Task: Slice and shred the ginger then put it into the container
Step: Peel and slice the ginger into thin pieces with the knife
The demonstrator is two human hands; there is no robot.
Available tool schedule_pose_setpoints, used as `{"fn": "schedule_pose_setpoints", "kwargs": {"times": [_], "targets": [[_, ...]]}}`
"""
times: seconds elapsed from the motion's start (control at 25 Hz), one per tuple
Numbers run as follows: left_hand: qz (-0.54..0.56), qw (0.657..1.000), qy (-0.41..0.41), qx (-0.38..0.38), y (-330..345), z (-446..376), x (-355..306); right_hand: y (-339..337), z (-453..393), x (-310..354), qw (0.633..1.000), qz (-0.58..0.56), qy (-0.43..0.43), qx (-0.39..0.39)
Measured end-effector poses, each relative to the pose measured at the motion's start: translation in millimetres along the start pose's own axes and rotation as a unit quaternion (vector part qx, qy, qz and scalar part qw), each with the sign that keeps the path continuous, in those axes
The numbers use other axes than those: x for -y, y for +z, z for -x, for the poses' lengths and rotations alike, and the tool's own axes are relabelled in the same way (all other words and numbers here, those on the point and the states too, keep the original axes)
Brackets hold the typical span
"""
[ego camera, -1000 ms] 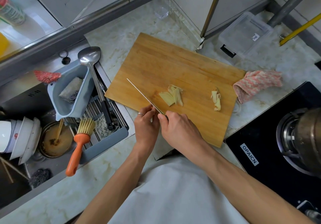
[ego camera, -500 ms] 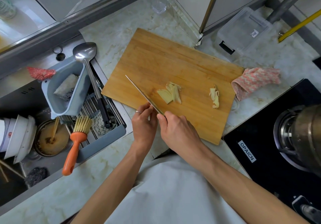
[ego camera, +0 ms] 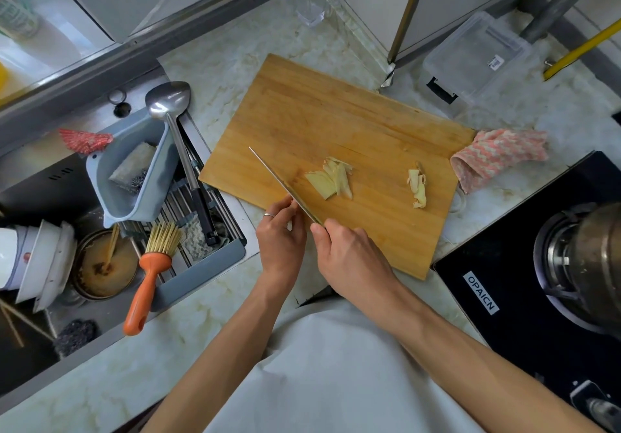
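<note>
The right hand point(ego camera: 349, 261) grips the knife point(ego camera: 285, 185) over the cutting board point(ego camera: 336, 123); the left hand's point(ego camera: 280, 241) curled fingers seem to touch its blade. Sliced ginger point(ego camera: 331, 179) lies just right of it, the clear container point(ego camera: 477, 53) far right.

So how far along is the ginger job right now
Partly done. Slicing looks finished: flat ginger slices lie mid cutting board, and a smaller pile of ginger trimmings sits to their right. In hand: the right hand grips the knife, while the left hand touches its blade near the handle. Left: shredding the slices and moving them into the clear container, which holds no ginger yet.
</note>
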State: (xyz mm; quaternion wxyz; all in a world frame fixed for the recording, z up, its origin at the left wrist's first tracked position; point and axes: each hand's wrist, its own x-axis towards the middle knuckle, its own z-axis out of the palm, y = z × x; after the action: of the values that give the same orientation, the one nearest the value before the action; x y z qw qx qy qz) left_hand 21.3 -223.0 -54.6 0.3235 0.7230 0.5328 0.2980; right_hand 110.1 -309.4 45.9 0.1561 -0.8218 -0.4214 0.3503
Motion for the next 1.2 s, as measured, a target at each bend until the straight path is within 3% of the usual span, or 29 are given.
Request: {"fn": "schedule_pose_setpoints", "kwargs": {"times": [0.72,0.88,1.04,1.2], "targets": [[-0.002,1.000,-0.028,-0.001,0,1,-2,19,-11,-28,0.996,0.024,-0.076,-0.048],[0.001,1.000,-0.023,0.000,-1,0,-5,18,-28,-23,0.994,-0.012,-0.093,-0.052],[0.044,0.998,-0.045,0.012,-6,-2,-11,8,-40,-40,0.989,-0.121,-0.069,-0.044],[0.037,0.997,-0.041,0.047,-16,-10,-21,-11,-42,-50,0.988,-0.121,-0.086,-0.047]]}}
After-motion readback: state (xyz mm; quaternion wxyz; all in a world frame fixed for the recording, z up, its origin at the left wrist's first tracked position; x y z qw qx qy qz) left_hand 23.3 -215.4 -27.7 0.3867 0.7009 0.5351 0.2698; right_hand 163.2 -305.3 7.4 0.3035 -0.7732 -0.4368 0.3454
